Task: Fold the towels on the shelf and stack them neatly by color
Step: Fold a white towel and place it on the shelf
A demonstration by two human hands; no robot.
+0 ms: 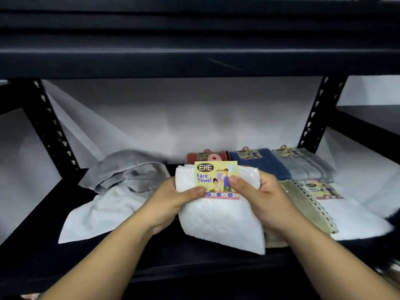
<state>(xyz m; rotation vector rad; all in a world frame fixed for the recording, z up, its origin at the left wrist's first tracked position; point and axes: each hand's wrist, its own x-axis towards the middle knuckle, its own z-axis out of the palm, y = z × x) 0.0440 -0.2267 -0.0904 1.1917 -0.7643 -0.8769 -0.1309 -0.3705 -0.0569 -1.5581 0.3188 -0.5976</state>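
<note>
A white quilted face towel with a yellow "Face Towel" card label is held up over the front of the black shelf. My left hand grips its left side, thumb on the label's lower left corner. My right hand grips the right side, thumb pressing the label. Behind lie folded towels: red, blue and grey. A beige towel with a checked edge lies to the right, partly under my right hand.
An unfolded grey towel is crumpled at the left on a pale one. A white towel with a label lies at the right. White sheeting lines the back. Black slotted uprights and an upper shelf frame the space.
</note>
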